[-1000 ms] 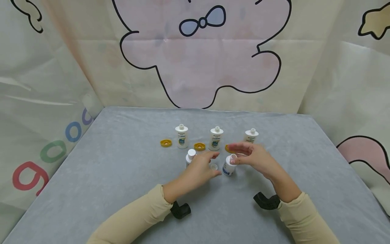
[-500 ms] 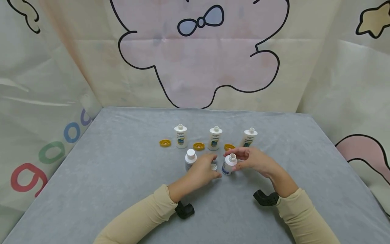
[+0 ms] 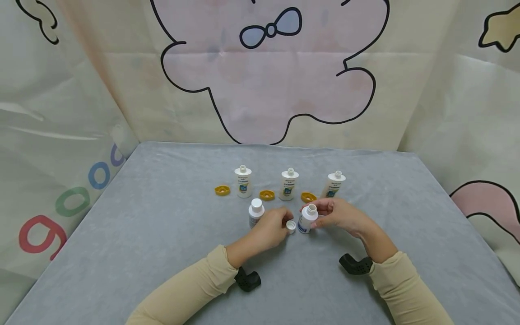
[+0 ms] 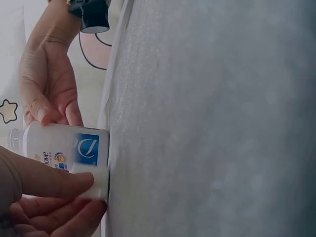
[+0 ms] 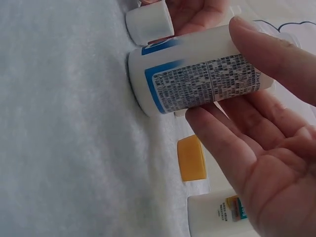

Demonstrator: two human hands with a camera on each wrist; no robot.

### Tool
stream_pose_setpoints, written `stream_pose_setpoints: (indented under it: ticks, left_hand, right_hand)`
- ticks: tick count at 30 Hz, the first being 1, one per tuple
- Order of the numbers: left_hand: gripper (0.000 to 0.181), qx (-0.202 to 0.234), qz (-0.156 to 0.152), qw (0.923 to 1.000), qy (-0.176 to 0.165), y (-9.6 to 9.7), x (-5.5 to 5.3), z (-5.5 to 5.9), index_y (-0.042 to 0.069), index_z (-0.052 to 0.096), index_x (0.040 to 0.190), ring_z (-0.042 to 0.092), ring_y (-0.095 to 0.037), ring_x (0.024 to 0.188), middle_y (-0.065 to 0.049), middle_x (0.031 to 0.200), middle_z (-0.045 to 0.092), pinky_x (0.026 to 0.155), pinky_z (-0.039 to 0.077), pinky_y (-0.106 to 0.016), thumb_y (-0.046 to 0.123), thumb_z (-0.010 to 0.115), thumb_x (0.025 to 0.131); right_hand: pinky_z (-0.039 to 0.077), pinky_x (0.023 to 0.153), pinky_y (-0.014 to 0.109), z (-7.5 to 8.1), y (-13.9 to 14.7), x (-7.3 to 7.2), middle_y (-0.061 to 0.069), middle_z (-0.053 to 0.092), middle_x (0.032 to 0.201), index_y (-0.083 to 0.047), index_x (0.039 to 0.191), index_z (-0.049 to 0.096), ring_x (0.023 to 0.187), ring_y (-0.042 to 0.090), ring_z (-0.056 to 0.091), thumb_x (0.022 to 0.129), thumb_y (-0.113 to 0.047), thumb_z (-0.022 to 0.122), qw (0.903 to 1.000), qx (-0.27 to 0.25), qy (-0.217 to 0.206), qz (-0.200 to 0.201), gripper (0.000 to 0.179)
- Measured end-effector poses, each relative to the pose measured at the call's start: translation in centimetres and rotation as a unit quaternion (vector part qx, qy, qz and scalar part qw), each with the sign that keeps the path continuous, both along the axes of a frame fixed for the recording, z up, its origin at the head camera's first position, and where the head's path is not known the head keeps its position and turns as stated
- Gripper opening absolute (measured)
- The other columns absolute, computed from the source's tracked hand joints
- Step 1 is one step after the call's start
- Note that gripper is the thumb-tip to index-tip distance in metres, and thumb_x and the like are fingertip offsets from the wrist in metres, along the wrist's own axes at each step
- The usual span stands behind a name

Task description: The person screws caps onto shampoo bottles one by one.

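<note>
Well, bottle point(image 3: 307, 220) (white) between hands point(image 3: 270, 228) point(image 3: 343, 218).

On the grey cloth point(image 3: 142, 234), at the far side, we see three white bottles point(image 3: 243, 186) standing, and near them three yellow caps point(image 3: 266, 197). On the far backdrop point(image 3: 183, 117) we notice one pink figure point(image 3: 276, 76) (it wears a blue bow point(image 3: 271, 30)). At left are coloured letters point(image 3: 59, 204), at right a yellow star point(image 3: 501, 28).

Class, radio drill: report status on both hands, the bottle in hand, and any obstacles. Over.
Left hand pinches white cap; right hand grips small bottle. Bottle uncapped, neck up. Nothing seen between cap and bottle.
</note>
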State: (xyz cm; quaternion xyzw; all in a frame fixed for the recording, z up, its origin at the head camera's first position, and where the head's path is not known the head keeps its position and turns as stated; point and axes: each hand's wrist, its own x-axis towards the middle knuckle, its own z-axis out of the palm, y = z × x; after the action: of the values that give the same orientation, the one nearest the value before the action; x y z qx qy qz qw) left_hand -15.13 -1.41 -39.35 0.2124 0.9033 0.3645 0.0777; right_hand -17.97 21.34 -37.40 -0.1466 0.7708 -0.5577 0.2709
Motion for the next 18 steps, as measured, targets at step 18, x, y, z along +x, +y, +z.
stream_pose_setpoints:
  ticks: [18]
  left_hand:
    - [0.031, 0.016, -0.032, 0.9972, -0.066, 0.14, -0.45, -0.52, 0.011, 0.072, 0.104, 0.059, -0.006, 0.086, 0.001, 0.097, 0.071, 0.076, 0.049, -0.019, 0.016, 0.086, 0.077]
  right_hand:
    - [0.054, 0.085, 0.019, 0.63, -0.21, 0.38, 0.006, 0.071, 0.118, 0.011, 0.129, 0.057, 0.103, 0.0, 0.063, 0.082, -0.01, 0.081, 0.9984, 0.033, 0.025, -0.037, 0.057]
